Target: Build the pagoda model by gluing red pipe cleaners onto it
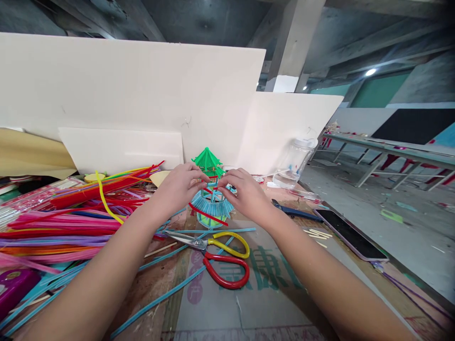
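As LH [185, 183] curls beside model twr [213, 207] | RH [242, 192] opp., also curled

We see fuzzy, matt stems [64, 227] in the model [215, 206] and along the left edge of the table [167, 274], glossy-handled metal scissors [201, 243] on matt cardboard [270, 308], a shiny, plastic-looking jar [290, 166] near the far right corner and a glossy-screened phone [350, 234] by the right edge.

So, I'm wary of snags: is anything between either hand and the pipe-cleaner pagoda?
Nothing visible: the left hand and right hand are both at the middle of the pagoda. A red pipe cleaner slants across its front below the hands, and the scissors lie nearer the camera.
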The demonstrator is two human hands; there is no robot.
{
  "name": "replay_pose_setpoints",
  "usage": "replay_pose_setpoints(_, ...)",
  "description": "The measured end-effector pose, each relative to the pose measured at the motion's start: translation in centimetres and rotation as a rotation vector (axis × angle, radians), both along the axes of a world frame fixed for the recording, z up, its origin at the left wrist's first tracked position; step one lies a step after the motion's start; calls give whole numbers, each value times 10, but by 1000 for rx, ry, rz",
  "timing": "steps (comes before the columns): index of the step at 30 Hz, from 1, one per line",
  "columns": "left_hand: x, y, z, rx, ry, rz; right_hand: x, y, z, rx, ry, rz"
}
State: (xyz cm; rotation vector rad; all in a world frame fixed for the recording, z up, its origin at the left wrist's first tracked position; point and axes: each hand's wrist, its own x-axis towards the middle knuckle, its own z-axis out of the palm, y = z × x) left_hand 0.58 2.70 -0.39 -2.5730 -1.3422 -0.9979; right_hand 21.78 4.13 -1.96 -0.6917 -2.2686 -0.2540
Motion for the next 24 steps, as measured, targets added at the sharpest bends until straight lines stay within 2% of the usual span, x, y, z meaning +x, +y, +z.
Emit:
replay_pose_setpoints(9,2,8,-11,-30,38,20,-5,-6,-3,59,-88,-102)
replay_pose_setpoints(24,2,9,-10,-45,61,11,-7,-8,-6,91,-140,-163)
